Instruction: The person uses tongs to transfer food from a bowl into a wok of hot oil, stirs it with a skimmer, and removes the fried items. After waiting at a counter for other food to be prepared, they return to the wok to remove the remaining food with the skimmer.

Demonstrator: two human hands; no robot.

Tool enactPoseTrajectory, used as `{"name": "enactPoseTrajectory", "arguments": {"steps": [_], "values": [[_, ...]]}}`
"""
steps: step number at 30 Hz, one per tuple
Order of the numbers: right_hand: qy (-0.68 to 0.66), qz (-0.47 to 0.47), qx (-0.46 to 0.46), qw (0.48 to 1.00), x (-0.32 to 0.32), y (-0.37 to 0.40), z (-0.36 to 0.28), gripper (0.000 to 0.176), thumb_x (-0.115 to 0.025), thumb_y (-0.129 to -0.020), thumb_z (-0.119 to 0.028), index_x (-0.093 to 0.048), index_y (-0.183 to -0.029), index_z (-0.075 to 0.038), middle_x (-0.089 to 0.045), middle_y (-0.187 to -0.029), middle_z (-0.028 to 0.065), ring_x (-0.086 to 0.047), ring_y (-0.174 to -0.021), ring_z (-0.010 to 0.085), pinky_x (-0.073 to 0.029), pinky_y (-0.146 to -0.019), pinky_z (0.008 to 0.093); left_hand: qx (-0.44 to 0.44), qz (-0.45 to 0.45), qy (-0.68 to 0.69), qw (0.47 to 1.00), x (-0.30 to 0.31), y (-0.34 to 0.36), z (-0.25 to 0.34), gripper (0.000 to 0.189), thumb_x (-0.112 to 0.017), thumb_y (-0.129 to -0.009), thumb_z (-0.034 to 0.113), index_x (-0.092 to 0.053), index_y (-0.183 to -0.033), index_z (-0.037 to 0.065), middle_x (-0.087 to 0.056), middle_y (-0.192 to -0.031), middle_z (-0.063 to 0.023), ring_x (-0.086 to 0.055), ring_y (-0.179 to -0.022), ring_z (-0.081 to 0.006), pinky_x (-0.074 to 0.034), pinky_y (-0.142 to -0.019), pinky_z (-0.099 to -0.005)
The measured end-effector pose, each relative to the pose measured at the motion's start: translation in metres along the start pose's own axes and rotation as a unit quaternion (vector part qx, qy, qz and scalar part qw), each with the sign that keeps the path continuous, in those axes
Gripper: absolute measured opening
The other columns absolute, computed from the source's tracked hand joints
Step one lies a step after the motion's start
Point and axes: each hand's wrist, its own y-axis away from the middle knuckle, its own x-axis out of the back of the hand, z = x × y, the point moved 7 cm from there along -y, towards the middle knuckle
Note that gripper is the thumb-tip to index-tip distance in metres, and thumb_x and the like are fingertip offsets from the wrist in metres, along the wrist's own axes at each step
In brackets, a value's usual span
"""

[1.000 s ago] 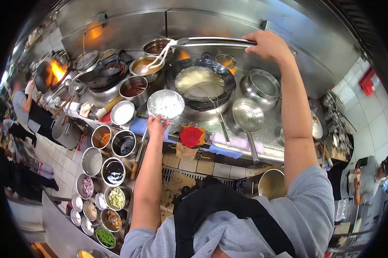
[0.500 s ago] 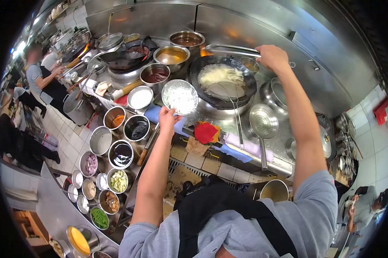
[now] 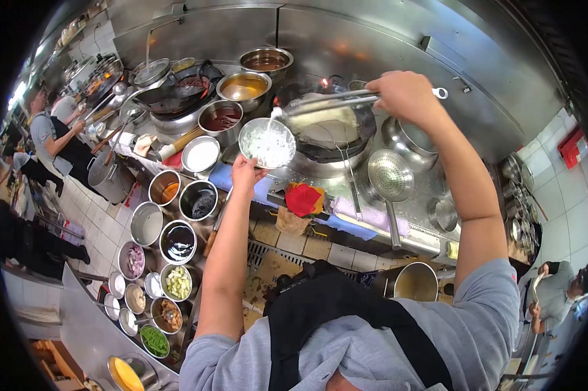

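1. Left hand (image 3: pixel 248 173) is grasping the shallow metal bowl (image 3: pixel 266 144) by its near rim, keeping it up just left of the big wok (image 3: pixel 365 147). There's white, wet-looking stuff coating the inside.

2. Right hand (image 3: pixel 403 96) is clenched round the handle end of some long metal tongs (image 3: pixel 346 100), reaching in over the wok from the right. The tips end up right around the bowl's far rim, with a bit of something white (image 3: pixel 276 113) at them. It's kinda blurry, so I can't tell if that bit touches the bowl.

3. The wok's got pale, frothy contents, and a wire skimmer (image 3: pixel 349 186) sits in it with the handle sticking out toward the person. Right beside that is a perforated ladle (image 3: pixel 390 174) — handle pointing the same way.

4. Left of the held bowl: a dish of white powder (image 3: pixel 201 154) and a pot of dark red sauce (image 3: pixel 220 118), with a bowl of amber liquid (image 3: pixel 244 86) behind the sauce.

5. Lower left is a cluster of tubs — green beans (image 3: pixel 154 341), chopped pale-green veg (image 3: pixel 177 283) and some purplish bits (image 3: pixel 132 260).

6. Red cloth (image 3: pixel 304 199) at the counter's front edge, below the wok. One co-worker (image 3: pixel 56 140) is far left, another (image 3: pixel 556 296) lower right.
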Motion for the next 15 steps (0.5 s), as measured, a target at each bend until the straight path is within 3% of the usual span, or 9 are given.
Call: {"name": "enactPoseTrajectory", "arguments": {"steps": [3,6,14,15], "values": [[-0.062,-0.010,-0.093,0.994,0.007,0.011,0.045,0.032,-0.063,-0.072,-0.023,-0.062,-0.104,-0.023,-0.064,-0.091,0.0056,-0.060,-0.088,0.0252,-0.048,-0.076,0.0385,0.039,-0.004,0.067,0.997,-0.003,-0.012,-0.019,0.009,-0.050,-0.081,0.005,-0.042,-0.084,0.008,-0.057,-0.083,-0.0108,-0.061,-0.063,-0.0245,-0.052,-0.052,-0.0292],[-0.096,0.016,-0.157,0.983,0.000,0.019,0.084,0.033,-0.063,-0.073,-0.024,-0.061,-0.106,-0.021,-0.063,-0.095,0.0056,-0.059,-0.090,0.0258,-0.047,-0.077,0.0388,0.063,-0.011,0.107,0.992,-0.018,-0.013,-0.029,0.011,-0.051,-0.081,0.006,-0.043,-0.088,0.009,-0.056,-0.087,-0.0099,-0.061,-0.065,-0.0256,-0.051,-0.052,-0.0289],[-0.131,-0.026,-0.238,0.962,-0.055,-0.005,0.163,0.037,-0.066,-0.072,-0.026,-0.060,-0.108,-0.018,-0.063,-0.100,0.0075,-0.059,-0.092,0.0249,-0.046,-0.078,0.0371,0.066,0.023,0.089,0.994,-0.021,-0.011,-0.034,0.009,-0.051,-0.082,0.008,-0.044,-0.088,0.008,-0.057,-0.084,-0.0110,-0.061,-0.063,-0.0257,-0.051,-0.049,-0.0283],[-0.143,-0.071,-0.247,0.956,-0.076,-0.014,0.173,0.037,-0.066,-0.072,-0.027,-0.061,-0.107,-0.017,-0.062,-0.102,0.0076,-0.059,-0.094,0.0250,-0.046,-0.079,0.0367,0.063,0.016,0.100,0.993,-0.024,-0.009,-0.032,0.009,-0.051,-0.083,0.008,-0.044,-0.088,0.008,-0.056,-0.084,-0.0113,-0.061,-0.063,-0.0260,-0.051,-0.049,-0.0284]]}}
